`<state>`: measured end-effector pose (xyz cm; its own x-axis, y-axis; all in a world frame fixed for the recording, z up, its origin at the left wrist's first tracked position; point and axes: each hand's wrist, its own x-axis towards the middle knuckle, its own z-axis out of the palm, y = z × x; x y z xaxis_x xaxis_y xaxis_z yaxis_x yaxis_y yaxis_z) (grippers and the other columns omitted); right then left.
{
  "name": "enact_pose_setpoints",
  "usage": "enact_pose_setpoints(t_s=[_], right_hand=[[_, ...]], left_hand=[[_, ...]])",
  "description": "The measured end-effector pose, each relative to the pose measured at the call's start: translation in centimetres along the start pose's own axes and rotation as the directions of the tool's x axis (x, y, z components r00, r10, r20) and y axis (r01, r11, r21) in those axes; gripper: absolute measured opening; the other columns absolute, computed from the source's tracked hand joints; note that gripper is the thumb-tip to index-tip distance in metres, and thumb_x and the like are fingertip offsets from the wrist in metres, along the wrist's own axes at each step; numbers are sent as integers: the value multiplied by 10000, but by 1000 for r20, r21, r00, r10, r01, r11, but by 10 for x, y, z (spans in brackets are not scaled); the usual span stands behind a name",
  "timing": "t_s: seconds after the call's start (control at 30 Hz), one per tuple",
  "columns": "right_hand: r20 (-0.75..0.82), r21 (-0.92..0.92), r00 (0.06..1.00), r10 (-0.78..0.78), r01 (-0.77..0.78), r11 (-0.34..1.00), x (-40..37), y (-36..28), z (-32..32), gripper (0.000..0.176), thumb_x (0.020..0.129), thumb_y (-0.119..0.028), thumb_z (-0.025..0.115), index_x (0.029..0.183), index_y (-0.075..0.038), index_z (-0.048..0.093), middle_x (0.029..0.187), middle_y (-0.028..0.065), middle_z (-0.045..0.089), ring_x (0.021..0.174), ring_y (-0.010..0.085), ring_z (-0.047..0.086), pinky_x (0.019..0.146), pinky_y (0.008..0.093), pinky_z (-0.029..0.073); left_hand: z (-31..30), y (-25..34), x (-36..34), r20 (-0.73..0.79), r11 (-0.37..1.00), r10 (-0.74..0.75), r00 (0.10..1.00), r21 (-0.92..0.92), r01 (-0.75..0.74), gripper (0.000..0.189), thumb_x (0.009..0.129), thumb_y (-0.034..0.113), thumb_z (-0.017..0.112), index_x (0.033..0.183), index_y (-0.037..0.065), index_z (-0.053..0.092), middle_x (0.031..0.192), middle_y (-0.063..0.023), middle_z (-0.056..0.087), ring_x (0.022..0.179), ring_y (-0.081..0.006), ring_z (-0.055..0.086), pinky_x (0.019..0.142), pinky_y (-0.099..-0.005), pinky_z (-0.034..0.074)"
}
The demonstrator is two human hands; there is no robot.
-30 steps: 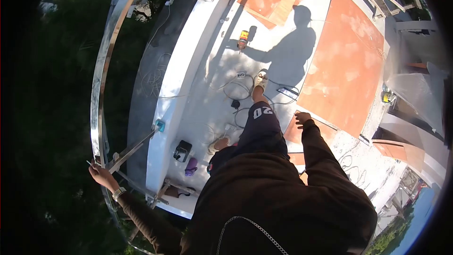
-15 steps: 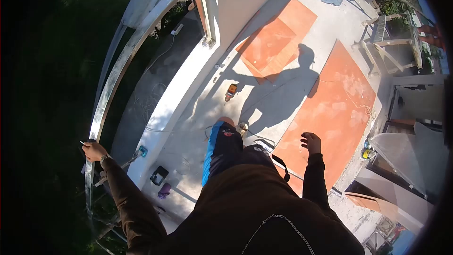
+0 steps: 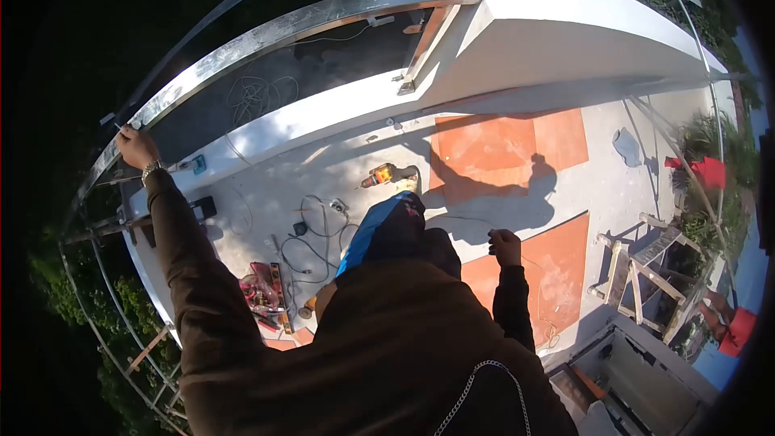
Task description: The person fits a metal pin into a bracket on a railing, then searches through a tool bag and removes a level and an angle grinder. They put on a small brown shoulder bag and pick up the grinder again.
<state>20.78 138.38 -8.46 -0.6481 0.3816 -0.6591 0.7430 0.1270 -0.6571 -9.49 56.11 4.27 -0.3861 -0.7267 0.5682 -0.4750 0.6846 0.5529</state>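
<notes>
My left hand [image 3: 137,148], with a chain bracelet at its wrist, is closed at the silver metal rail [image 3: 266,36]. A thin, pale-tipped item shows by its fingertips, too small to name. Below the rail runs a white low wall [image 3: 299,125], with a teal clamp-like tool [image 3: 194,165] on it near my left forearm. My right hand [image 3: 505,248] hangs in the air above an orange-red board [image 3: 557,266], fingers curled in, nothing visible in them. A yellow and black power drill [image 3: 379,176] lies on the concrete floor in front of my legs.
Black cables [image 3: 311,242] coil on the floor. A spirit level [image 3: 281,295] lies beside a red tool bag [image 3: 258,287]. Another orange-red board [image 3: 484,149] lies ahead. To the right stand a wooden sawhorse [image 3: 646,270] and a person in red [image 3: 736,331].
My view has swung to the right, showing more of the white wall and the sawhorse. My left hand stays at the rail. My right hand's fingers look more curled.
</notes>
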Motion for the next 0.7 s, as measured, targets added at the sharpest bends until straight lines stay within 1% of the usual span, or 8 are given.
enact_pose_setpoints(t_s=[0.07, 0.1, 0.2, 0.27, 0.4, 0.53, 0.6, 0.7], right_hand=[[-41, -104, 999, -17, 13, 994, 23, 2, -35, 261, 907, -242, 697, 894, 19, 685, 718, 70, 655, 544, 124, 592, 515, 280, 513], [-25, -136, 999, -23, 20, 991, 31, -11, -50, 271, 904, -250, 703, 899, 20, 686, 714, 73, 656, 548, 124, 592, 518, 279, 509], [80, -258, 989, -123, 139, 956, 75, -28, -83, 282, 901, -260, 713, 907, 20, 687, 709, 73, 657, 551, 122, 588, 522, 275, 497], [234, -391, 915, -328, 398, 830, 102, -70, -88, 283, 903, -269, 723, 906, 11, 689, 712, 57, 655, 546, 119, 570, 520, 264, 471], [447, -416, 891, -82, 288, 863, 179, -146, -70, 192, 897, -204, 721, 891, -15, 691, 671, 20, 598, 511, 97, 529, 466, 252, 437], [667, -568, 745, -17, 522, 636, 271, -167, -30, 159, 902, -193, 722, 892, -35, 711, 683, 21, 632, 611, 88, 580, 571, 230, 463], [680, -510, 728, 85, 386, 769, 300, -158, -4, 136, 888, -124, 726, 935, 3, 709, 716, 24, 657, 639, 93, 589, 609, 224, 470], [583, -590, 798, 154, 286, 755, 334, -136, 61, 129, 893, -88, 703, 967, 19, 704, 740, 40, 677, 638, 102, 598, 592, 236, 480]], left_hand=[[-22, 64, -68, -24, 988, -68, 997, -143, 64, 380, 1028, 341, 467, 995, 16, 662, 974, -144, 723, 874, -294, 678, 783, -401, 498], [-15, 70, -101, -26, 908, -61, 998, -416, 45, 343, 1050, 277, 472, 987, -4, 658, 987, -120, 725, 878, -222, 679, 779, -347, 503], [-35, 126, -251, 430, 689, -210, 878, -571, 445, 310, 1068, 261, 469, 912, 16, 578, 822, -87, 678, 688, -156, 649, 661, -283, 500], [-36, 131, -366, 675, 528, -357, 645, -424, 736, 298, 1056, 285, 512, 903, 41, 588, 654, -15, 583, 543, -94, 547, 508, -249, 438], [-85, 160, -521, 799, 495, -514, 313, -22, 869, 285, 1030, 267, 542, 899, 39, 652, 603, 13, 526, 530, -67, 486, 497, -254, 408], [-106, 184, -607, 705, 469, -619, 347, -23, 883, 236, 1011, 200, 525, 946, 15, 655, 610, -1, 540, 526, -87, 496, 524, -271, 421], [-97, 204, -633, 730, 344, -630, 264, -42, 938, 209, 1028, 183, 483, 1023, 40, 634, 617, 20, 518, 483, -58, 433, 459, -239, 370], [-39, 195, -691, 754, 427, -596, 278, 4, 904, 139, 1001, 125, 528, 1030, 16, 611, 682, -46, 625, 557, -110, 567, 537, -263, 447]])
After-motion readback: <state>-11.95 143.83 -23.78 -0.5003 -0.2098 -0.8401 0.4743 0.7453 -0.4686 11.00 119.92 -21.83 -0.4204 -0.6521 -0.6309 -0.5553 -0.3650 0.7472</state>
